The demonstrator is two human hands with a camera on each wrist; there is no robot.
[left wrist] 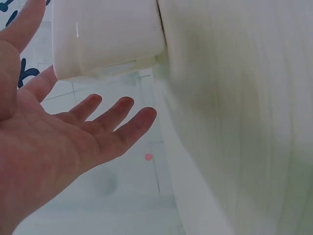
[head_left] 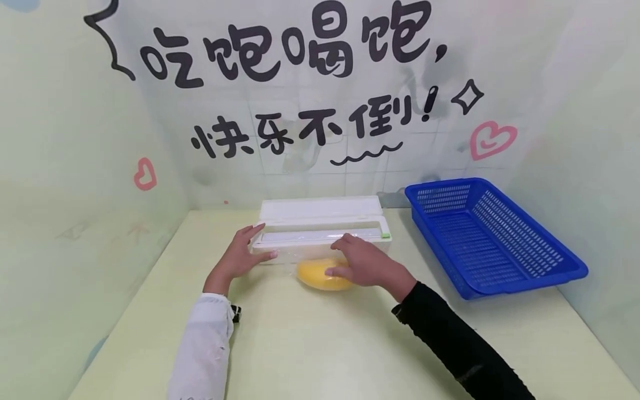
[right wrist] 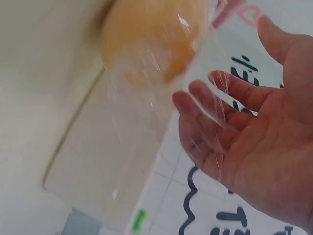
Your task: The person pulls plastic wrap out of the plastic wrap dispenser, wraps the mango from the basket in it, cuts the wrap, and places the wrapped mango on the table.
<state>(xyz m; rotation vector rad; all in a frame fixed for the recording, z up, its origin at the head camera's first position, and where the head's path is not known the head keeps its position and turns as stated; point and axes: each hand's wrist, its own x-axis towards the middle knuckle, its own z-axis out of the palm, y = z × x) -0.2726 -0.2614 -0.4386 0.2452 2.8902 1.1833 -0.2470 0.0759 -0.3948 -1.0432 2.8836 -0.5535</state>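
A white cling film dispenser point(head_left: 280, 256) stands at the back of the table with its lid point(head_left: 320, 208) raised and a roll inside. Directly in front of it lies a yellow, mango-like fruit point(head_left: 312, 276), with clear film point(right wrist: 139, 117) over it in the right wrist view. My left hand point(head_left: 239, 254) is at the dispenser's left end, thumb in front, fingers spread and loosely bent. Over the fruit's right side reaches my right hand point(head_left: 367, 264), its thumb in front of the fruit. In the right wrist view, film hangs across its relaxed fingers point(right wrist: 200, 110).
A blue plastic basket point(head_left: 445, 266) with perforated sides stands to the right of the dispenser. Behind the table rises a wall point(head_left: 310, 183) with black lettering, and side walls flank it. The table point(head_left: 300, 344) extends toward me between both forearms.
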